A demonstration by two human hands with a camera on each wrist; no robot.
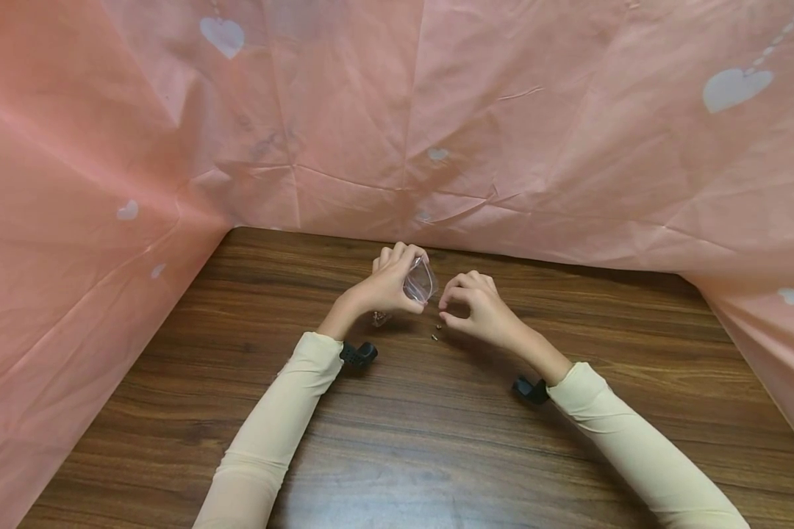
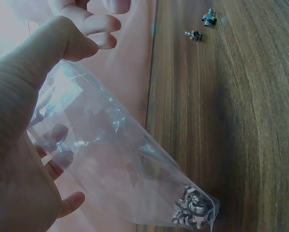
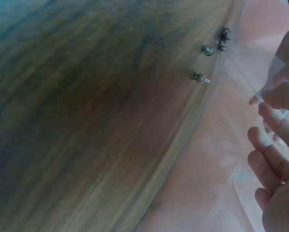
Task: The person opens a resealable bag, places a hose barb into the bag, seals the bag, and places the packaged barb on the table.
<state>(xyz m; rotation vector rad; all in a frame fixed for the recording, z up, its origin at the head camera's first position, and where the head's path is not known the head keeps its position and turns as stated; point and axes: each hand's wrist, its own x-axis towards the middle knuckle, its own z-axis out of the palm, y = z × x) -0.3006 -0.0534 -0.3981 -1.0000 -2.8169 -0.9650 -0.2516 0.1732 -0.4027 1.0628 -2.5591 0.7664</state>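
My left hand grips a clear plastic zip bag near its top, thumb on one side and fingers on the other, the mouth spread apart. Several small metal fittings are gathered in the bag's bottom corner. Close to the bag's mouth is my right hand, its thumb and index fingertips brought together and the other fingers bent. Whether a small piece sits between those tips I cannot tell. On the table below lie two loose fittings, one on its side and one standing upright.
Dark wood-grain table spreads beneath both hands. A pink cloth with white hearts hangs behind the table and along both sides. Black wrist cameras sit at the cuffs of the pale sleeves.
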